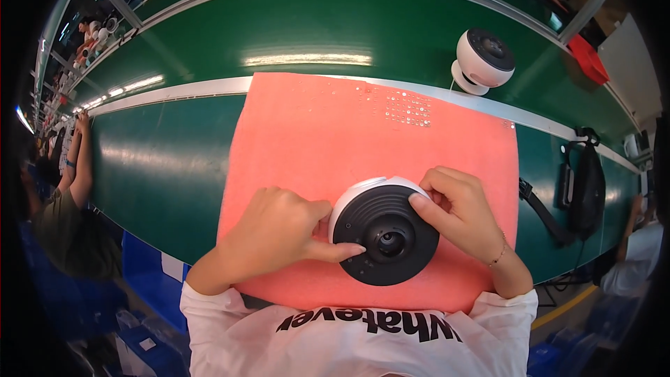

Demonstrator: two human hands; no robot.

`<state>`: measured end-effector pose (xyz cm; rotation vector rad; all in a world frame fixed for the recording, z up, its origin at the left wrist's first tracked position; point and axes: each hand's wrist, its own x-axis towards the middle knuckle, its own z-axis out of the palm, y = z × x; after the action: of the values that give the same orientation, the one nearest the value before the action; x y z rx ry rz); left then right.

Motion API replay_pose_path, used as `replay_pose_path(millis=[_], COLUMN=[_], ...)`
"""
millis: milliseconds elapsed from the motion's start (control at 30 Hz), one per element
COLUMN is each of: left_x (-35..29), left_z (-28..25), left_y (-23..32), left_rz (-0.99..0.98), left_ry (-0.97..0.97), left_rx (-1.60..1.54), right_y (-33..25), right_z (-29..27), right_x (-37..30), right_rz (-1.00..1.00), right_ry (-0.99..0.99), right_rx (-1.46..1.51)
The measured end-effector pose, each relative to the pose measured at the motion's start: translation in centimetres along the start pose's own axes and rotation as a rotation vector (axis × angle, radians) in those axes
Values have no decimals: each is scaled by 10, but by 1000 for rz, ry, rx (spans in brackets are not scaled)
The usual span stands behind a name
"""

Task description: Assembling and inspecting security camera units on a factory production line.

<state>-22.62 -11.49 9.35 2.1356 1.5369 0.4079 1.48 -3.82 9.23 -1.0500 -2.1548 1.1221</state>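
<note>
A round camera (385, 265) with a white shell and a ridged black face is held over the pink foam mat, its lens pointing up. My left hand (283, 227) grips its left side, the thumb lying across the black face beside the lens and the other fingers curled at the edge. On the upper right rim, my right hand (457, 209) has its thumb on the edge of the black face and its fingers against the white shell. The underside of the camera is hidden.
The pink foam mat (300, 136) bears rows of small shiny screws (408, 108) near its far edge. Beyond it, another white camera (485, 59) stands on the green conveyor. A black bag (588, 192) with a strap lies at right, a red tray (587, 59) farther back. Co-workers sit at both sides.
</note>
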Motion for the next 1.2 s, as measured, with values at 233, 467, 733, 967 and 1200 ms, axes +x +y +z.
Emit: replay_pose_path(millis=[233,467,733,967,1200], left_x=[12,12,13,11,14], left_z=[-8,-10,-10,-12,-16], left_y=[-1,-1,-5,-2,-1], left_rz=[-14,-65,7,13,-25], left_ry=[-156,-175,-144,-144,-189], left_rx=[-27,1,30,15,47], right_y=[5,-13,-33,-28,-29], right_z=[-5,4,5,15,10], right_x=[6,-3,-7,-12,-12], right_rz=[-27,-575,-630,-695,-517], right_ry=[-161,38,-400,-348,-204], right_rx=[-310,-462,-337,-305,-315])
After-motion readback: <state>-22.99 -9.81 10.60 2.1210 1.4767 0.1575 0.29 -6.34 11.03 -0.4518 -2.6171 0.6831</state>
